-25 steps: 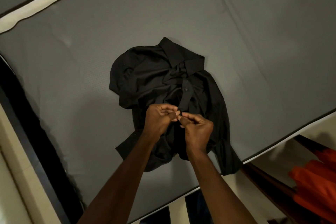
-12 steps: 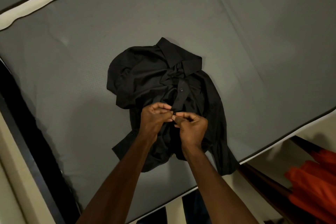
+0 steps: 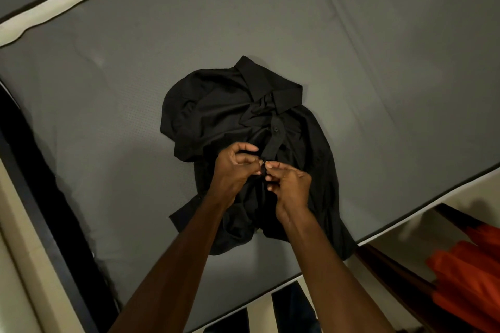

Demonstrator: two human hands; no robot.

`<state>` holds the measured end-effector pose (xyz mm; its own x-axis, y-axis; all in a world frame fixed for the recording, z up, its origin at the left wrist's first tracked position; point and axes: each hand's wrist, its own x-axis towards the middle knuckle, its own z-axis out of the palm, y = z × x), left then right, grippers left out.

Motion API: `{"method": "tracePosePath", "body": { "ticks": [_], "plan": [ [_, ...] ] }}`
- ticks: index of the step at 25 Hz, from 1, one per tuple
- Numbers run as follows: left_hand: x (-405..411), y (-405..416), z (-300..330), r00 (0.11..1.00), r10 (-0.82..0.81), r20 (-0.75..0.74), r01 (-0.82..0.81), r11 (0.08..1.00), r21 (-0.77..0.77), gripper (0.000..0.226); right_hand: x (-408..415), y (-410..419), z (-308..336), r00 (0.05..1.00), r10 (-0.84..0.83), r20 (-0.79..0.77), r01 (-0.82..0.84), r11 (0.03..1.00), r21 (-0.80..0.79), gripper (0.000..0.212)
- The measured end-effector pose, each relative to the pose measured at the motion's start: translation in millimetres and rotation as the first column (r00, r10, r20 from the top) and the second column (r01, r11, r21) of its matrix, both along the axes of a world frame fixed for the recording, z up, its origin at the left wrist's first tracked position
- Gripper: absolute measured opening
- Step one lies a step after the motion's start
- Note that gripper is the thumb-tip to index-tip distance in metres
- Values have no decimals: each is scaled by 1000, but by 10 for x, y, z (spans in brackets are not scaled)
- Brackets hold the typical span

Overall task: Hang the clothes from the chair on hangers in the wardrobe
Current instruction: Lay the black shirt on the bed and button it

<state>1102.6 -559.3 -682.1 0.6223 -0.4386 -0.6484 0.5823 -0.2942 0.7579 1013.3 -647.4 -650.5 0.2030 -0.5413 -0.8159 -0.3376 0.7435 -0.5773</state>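
Grey fabric covers the mattress (image 3: 351, 48), which fills most of the view and runs from the far left to the near right, edged with a pale cream band and dark piping (image 3: 54, 5) along its far-left side. Along the left side a dark bed frame (image 3: 40, 197) lies against the mattress. At the near right, beyond the mattress edge, an orange garment (image 3: 468, 273) lies bunched beside a dark wooden rail (image 3: 392, 273). Near the middle of the mattress lies a black button-up shirt (image 3: 216, 116), crumpled, with its collar (image 3: 270, 86) pointing to the far side and its placket running toward the near side; one small button (image 3: 276, 129) shows on the placket below the collar. Both bare forearms reach in from the near edge over the lower part of the shirt. The left hand (image 3: 235, 170) has its fingers curled and pinches the shirt front at the placket, thumb and fingertips pressed together. The right hand (image 3: 290, 184) is curled likewise and pinches the opposite edge of the placket, its fingertips touching those of the left hand.
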Motion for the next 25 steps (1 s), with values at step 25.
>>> {"method": "tracePosePath", "body": {
  "ticks": [25],
  "plan": [
    [475, 554, -104, 428, -661, 617, 240, 741, 627, 48, -466, -818, -241, 769, 537, -347, -638, 675, -371, 70]
  ]
}}
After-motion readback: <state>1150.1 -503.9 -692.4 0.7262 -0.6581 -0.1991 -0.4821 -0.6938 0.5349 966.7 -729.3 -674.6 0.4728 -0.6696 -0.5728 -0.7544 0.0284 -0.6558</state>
